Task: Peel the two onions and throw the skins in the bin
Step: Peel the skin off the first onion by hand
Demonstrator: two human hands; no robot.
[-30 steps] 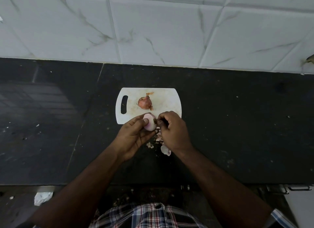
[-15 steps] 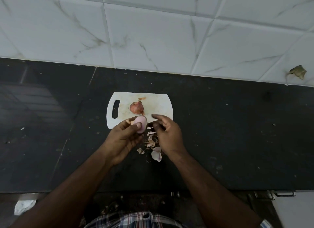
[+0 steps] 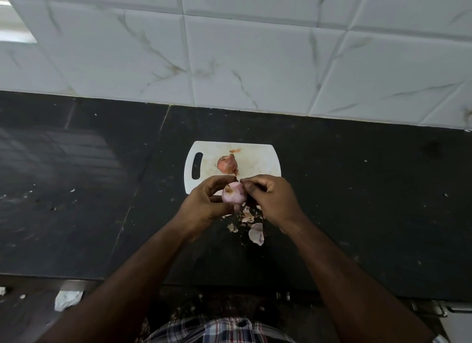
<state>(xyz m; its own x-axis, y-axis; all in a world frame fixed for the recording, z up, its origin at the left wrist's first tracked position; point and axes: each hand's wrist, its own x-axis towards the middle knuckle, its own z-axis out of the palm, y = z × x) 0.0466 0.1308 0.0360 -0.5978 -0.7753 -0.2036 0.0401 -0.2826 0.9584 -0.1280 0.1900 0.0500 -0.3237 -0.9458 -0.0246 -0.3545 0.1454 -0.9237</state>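
The white marble-pattern tiled wall (image 3: 255, 61) fills the upper half of the view, at 12 o'clock. Below it lies the black table (image 3: 370, 202), speckled with pale crumbs. The white cutting board (image 3: 258, 161) sits at centre, its handle slot toward 9 o'clock, near edge covered by the hands. Its placement on the table matches half a second ago; only the camera's framing differs.

The left hand (image 3: 204, 204) cups the part-peeled onion (image 3: 233, 195) from 9 o'clock, fingers curled around it, just over the board's near edge. The bulb shows pale pink flesh with the brown root end now turned upward; half a second ago a smooth pink face showed instead. The right hand (image 3: 273, 199), at 3 o'clock of the bulb, has closed in: thumb and forefinger are pinched together against the bulb's upper right side, where earlier the fingers were spread apart and clear of it. Whether a strip of skin lies in the pinch cannot be told.

The unpeeled onion (image 3: 227, 163) rests on the board at 12 o'clock of the hands, unmoved. Loose skins (image 3: 251, 222) lie on the table at 6 o'clock of the held bulb, the pile as before.
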